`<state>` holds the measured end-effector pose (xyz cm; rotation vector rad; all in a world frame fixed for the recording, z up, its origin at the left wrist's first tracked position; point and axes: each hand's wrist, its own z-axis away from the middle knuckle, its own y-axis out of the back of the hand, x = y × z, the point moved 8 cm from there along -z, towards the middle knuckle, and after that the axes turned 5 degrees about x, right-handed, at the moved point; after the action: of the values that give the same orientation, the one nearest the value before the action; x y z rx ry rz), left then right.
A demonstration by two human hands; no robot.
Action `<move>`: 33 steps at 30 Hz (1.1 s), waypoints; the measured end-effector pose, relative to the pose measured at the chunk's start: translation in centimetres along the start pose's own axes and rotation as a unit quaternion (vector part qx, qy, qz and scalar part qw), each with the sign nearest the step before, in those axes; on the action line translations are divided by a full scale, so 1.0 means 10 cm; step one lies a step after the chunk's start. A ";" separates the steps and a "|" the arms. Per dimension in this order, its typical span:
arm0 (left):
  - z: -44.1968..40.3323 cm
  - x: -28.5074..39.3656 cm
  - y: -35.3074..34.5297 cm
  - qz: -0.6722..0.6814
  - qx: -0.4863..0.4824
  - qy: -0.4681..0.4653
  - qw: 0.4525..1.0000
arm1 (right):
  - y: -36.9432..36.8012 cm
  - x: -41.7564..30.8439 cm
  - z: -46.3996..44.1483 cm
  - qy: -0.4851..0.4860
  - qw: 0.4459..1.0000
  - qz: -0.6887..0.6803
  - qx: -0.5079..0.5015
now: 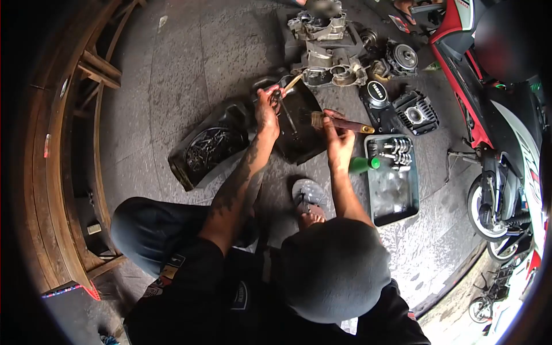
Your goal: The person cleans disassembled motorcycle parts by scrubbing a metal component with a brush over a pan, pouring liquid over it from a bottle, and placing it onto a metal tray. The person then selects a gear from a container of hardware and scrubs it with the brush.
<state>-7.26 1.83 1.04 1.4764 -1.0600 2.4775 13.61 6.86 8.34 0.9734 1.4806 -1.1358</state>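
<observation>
The floor point(172, 69) carries a black pan point(313, 144), a tray point(394, 198) — and a finned cylinder point(424, 109).

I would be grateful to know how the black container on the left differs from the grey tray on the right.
The black container has an irregular outline, while the grey tray is rectangular. Small metal pieces lie jumbled in the container; larger shiny parts are grouped at the far end of the tray. The container lies at a slant, the tray nearly straight. Both rest on the floor.
</observation>
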 end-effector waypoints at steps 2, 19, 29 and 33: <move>-0.09 -0.02 -0.04 0.014 -0.012 -0.008 1.000 | -0.09 0.04 -0.13 0.008 1.000 0.022 -0.015; -0.01 -0.12 -0.20 -0.041 -0.018 -0.007 0.999 | -0.29 -0.11 -0.36 0.035 0.990 0.132 0.042; 0.16 -0.01 -0.32 0.000 -0.046 -0.023 0.999 | -0.14 0.50 -0.33 0.132 0.915 0.380 0.034; -0.10 -0.11 -0.09 -0.015 -0.031 -0.014 0.999 | -0.18 1.27 -0.20 0.208 0.791 0.566 -0.106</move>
<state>-7.07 3.45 0.30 1.5029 -1.1003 2.3889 9.01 8.74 -3.71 1.6603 0.9587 0.1354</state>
